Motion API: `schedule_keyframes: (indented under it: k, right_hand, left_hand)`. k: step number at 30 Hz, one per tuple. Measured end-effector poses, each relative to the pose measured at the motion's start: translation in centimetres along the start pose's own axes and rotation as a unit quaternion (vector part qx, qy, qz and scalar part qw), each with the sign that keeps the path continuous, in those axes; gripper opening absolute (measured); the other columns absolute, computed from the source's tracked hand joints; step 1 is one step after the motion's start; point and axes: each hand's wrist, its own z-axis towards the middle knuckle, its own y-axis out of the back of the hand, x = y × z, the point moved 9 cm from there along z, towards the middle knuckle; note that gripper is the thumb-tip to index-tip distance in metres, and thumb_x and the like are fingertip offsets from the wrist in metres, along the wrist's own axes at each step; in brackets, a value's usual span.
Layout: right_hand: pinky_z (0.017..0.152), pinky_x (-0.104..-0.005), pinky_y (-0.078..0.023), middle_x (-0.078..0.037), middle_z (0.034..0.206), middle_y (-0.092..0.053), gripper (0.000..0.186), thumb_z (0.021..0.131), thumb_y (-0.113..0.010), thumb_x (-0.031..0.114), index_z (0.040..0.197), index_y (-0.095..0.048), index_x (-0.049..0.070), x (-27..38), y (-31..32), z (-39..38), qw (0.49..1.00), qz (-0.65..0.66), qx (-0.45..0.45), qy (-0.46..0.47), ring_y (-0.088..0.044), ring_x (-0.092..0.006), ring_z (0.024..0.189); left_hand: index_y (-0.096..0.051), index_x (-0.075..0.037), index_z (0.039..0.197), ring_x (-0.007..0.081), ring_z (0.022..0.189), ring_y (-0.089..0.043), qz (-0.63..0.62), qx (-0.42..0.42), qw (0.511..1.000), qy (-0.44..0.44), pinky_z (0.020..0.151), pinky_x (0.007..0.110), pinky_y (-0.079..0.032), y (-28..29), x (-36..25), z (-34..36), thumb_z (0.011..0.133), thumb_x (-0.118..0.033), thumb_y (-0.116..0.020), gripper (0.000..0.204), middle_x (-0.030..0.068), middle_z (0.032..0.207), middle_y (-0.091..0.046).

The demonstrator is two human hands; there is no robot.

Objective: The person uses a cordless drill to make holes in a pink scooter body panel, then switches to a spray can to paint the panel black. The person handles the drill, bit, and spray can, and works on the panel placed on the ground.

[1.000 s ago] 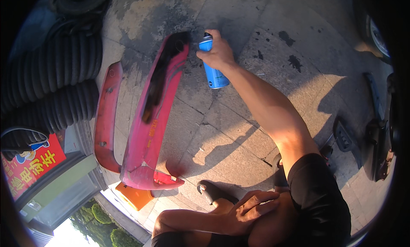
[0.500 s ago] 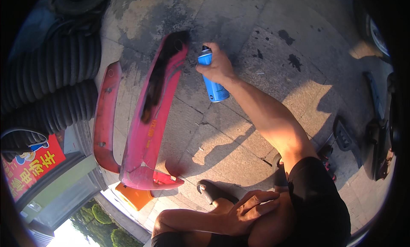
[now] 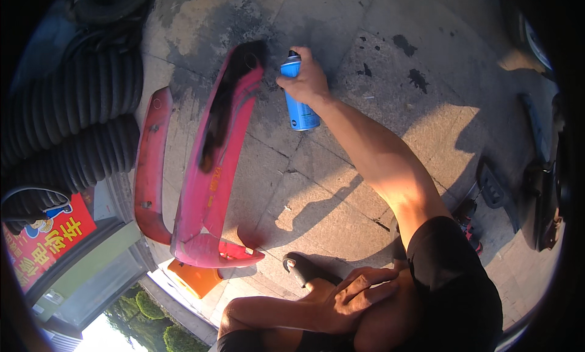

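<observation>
My right hand [image 3: 309, 83] is wrapped around a blue spray can [image 3: 302, 113], with the index finger up on its black nozzle. The can is just right of the far end of a long pink-red plastic panel [image 3: 219, 200], apart from it. Black paint [image 3: 214, 123] covers that end and runs down part of the panel's length. To its left lies a second, narrower red panel [image 3: 152, 169], its inner side with small clips showing. My left hand [image 3: 359, 293] rests on my bent knee, fingers stretched out and holding nothing.
Under the long panel's near end is an orange box-like thing [image 3: 194, 279]. Ribbed black hose or stacked tyres [image 3: 73, 102] bound the left side, above a red sign [image 3: 55, 242]. Dark vehicle parts [image 3: 539, 206] stand at right. Black stains [image 3: 418, 79] mark the paved ground [image 3: 329, 157].
My right hand has shifted slightly up and left with the spray can, which now appears a little more upright. My left hand stays on the knee.
</observation>
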Motion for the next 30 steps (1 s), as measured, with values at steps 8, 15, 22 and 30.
schedule_keyframes:
  k: [8,15,22,30]
  right_hand:
    - [0.093,-0.0426,-0.051,-0.021,0.122,-0.058,0.076,0.07,-0.08,0.022,0.137,-0.045,0.012,1.0,-0.8,-3.9,0.994,-0.004,0.014,0.108,-0.061,-0.0376,0.11]
    - [0.092,-0.0427,-0.05,-0.021,0.117,-0.06,0.074,0.071,-0.078,0.021,0.137,-0.046,0.01,2.4,-0.3,-4.5,0.994,0.019,0.003,0.111,-0.062,-0.0365,0.107]
    - [0.092,-0.0409,-0.05,-0.018,0.116,-0.061,0.073,0.072,-0.079,0.023,0.137,-0.047,0.012,3.0,-0.6,-6.6,0.988,0.118,0.029,0.098,-0.063,-0.0317,0.106]
    - [0.093,-0.0399,-0.049,-0.017,0.119,-0.06,0.072,0.072,-0.078,0.019,0.137,-0.047,0.011,4.0,-1.5,-7.6,0.986,0.049,0.032,0.159,-0.062,-0.0308,0.109]
  left_hand:
    - [-0.06,-0.001,0.123,0.0355,0.103,-0.065,-0.019,-0.012,1.0,0.02,0.081,0.04,-0.054,0.0,-0.2,0.4,0.079,-0.004,-0.069,0.045,0.0228,0.126,-0.059]
    - [-0.065,-0.001,0.117,0.0349,0.101,-0.066,-0.001,-0.043,0.999,0.025,0.08,0.039,-0.054,0.2,-0.5,0.6,0.082,-0.011,-0.067,0.036,0.0215,0.12,-0.063]
    - [-0.065,0.001,0.116,0.0353,0.101,-0.067,0.003,-0.057,0.998,0.007,0.079,0.04,-0.054,0.0,-0.6,0.2,0.08,-0.008,-0.068,0.037,0.0231,0.121,-0.063]
    - [-0.063,0.002,0.118,0.0365,0.101,-0.067,-0.003,-0.031,1.0,0.002,0.081,0.042,-0.055,-0.2,-0.7,0.2,0.079,-0.008,-0.07,0.04,0.0243,0.121,-0.062]
